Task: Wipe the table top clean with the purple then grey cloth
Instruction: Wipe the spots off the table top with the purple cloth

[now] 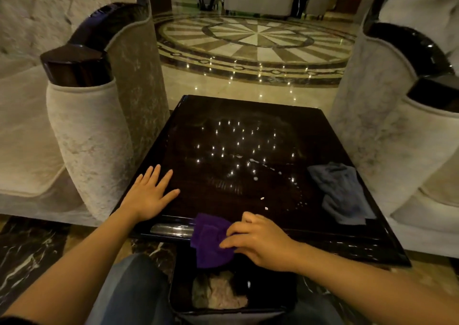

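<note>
A person seated at a dark, glossy table top (248, 116) between two pale armchairs works the purple cloth (211, 235) over the table's near edge, above a dark bin (181, 300) standing on the floor between their knees. The right hand (258, 240) rests on the cloth with fingers curled down over it, pressing it against the rim; part of the cloth hangs off the edge toward the bin. The left hand (151, 195) lies flat and spread on the near-left corner of the table, holding nothing, and appears to brace the body.

The job looks to be only partly done. Pale crumbs (262, 198) and small specks are scattered across the right-centre of the surface, between the purple cloth and the grey cloth (340, 193), which lies crumpled and untouched along the right edge, well apart from both hands. The purple pass seems to be in progress, apparently sweeping debris toward the bin; the grey pass has not begun. Ceiling lights reflected in the polish make smears on the far half hard to judge.
</note>
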Demonstrator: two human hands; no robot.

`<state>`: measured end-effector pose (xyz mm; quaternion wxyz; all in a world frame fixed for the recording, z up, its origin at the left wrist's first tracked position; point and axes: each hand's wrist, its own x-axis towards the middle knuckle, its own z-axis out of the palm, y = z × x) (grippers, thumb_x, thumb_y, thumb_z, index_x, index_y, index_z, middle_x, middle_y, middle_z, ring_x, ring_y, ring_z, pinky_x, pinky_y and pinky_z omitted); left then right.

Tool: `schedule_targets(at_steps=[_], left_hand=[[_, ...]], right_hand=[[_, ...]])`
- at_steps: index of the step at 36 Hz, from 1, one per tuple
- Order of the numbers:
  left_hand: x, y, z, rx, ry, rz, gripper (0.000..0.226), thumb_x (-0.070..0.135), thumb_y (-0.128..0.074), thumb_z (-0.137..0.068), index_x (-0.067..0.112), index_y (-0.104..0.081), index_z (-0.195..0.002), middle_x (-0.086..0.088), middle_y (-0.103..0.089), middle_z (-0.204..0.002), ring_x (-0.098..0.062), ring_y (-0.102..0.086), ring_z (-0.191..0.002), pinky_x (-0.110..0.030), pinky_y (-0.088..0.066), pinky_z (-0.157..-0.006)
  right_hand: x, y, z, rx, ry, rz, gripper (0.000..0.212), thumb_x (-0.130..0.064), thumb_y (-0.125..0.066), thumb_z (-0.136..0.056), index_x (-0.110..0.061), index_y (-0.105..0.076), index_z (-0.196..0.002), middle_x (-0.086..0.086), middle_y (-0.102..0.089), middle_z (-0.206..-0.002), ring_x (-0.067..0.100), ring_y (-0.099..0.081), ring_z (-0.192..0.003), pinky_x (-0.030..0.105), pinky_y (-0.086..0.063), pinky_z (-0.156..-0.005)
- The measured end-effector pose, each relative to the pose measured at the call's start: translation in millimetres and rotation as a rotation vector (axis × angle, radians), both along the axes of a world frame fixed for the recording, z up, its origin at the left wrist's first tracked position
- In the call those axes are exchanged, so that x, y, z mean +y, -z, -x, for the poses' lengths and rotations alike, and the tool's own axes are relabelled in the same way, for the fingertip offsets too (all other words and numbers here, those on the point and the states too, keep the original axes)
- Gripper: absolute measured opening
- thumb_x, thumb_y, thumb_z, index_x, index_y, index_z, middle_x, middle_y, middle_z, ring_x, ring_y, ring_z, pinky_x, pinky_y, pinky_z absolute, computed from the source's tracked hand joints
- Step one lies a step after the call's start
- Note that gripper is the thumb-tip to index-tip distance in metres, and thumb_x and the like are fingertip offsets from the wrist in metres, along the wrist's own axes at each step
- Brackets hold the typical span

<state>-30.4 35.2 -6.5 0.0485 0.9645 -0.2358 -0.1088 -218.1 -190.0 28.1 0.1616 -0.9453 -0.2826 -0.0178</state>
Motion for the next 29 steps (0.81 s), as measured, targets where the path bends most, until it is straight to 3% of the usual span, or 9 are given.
schedule_targets(at_steps=[9,11,17,23,27,29], left_hand=[[-1.0,-1.8,-4.3,0.029,0.008,-0.03,0.067,0.052,-0.024,-0.093,0.024,0.008,-0.144,-0.01,0.013,-0.156,-0.024,0.014,-0.144,-0.038,0.003,-0.117],[-2.4,-3.6,-7.6,0.062,0.005,-0.051,0.067,0.052,-0.023,-0.093,0.023,0.011,-0.144,-0.011,0.015,-0.156,-0.024,0.016,-0.143,-0.039,0.003,-0.117],[-18.0,-4.9,-18.3,0.101,-0.036,-0.002,0.063,0.051,-0.021,-0.094,0.026,0.007,-0.145,-0.009,0.016,-0.156,-0.022,0.017,-0.143,-0.043,0.006,-0.117],[-29.0,7.5,-24.8,0.001,-0.053,0.023,0.066,0.058,-0.019,-0.091,0.03,0.008,-0.144,-0.005,0.013,-0.156,-0.02,0.015,-0.143,-0.043,0.005,-0.117],[-28.4,11.2,-24.5,-0.028,-0.037,0.022,0.067,0.058,-0.018,-0.09,0.028,0.008,-0.144,-0.007,0.012,-0.157,-0.021,0.015,-0.143,-0.043,0.006,-0.117],[-29.0,11.1,-24.6,-0.04,-0.028,0.014,0.066,0.057,-0.017,-0.091,0.027,0.009,-0.144,-0.008,0.011,-0.156,-0.022,0.015,-0.143,-0.043,0.006,-0.117]], right_hand=[[-29.4,-56.4,-33.5,-0.163,0.15,-0.134,0.023,-0.005,-0.062,-0.078,-0.009,-0.07,-0.099,0.013,-0.07,-0.095,0.034,-0.059,-0.077,0.035,-0.045,-0.072],[-41.5,-69.9,-51.0,-0.24,0.188,-0.116,0.024,-0.002,-0.061,-0.077,-0.007,-0.07,-0.099,0.014,-0.069,-0.094,0.034,-0.06,-0.079,0.032,-0.04,-0.073],[-80.9,-80.7,-126.4,-0.308,0.394,0.028,0.028,-0.006,-0.058,-0.085,-0.014,-0.064,-0.112,0.013,-0.063,-0.109,0.032,-0.052,-0.096,0.041,-0.042,-0.081],[-100.9,-42.9,-187.9,-0.118,0.556,0.197,0.03,-0.018,-0.051,-0.09,-0.025,-0.054,-0.12,0.008,-0.048,-0.126,0.028,-0.044,-0.117,0.044,-0.033,-0.098],[-97.7,-15.6,-206.7,0.095,0.613,0.139,0.036,-0.024,-0.052,-0.088,-0.031,-0.047,-0.123,0.007,-0.039,-0.134,0.027,-0.036,-0.126,0.053,-0.013,-0.109],[-96.5,-7.9,-211.5,0.201,0.648,0.087,0.047,-0.031,-0.052,-0.086,-0.039,-0.038,-0.131,0.006,-0.034,-0.14,0.028,-0.03,-0.13,0.053,-0.01,-0.111]])
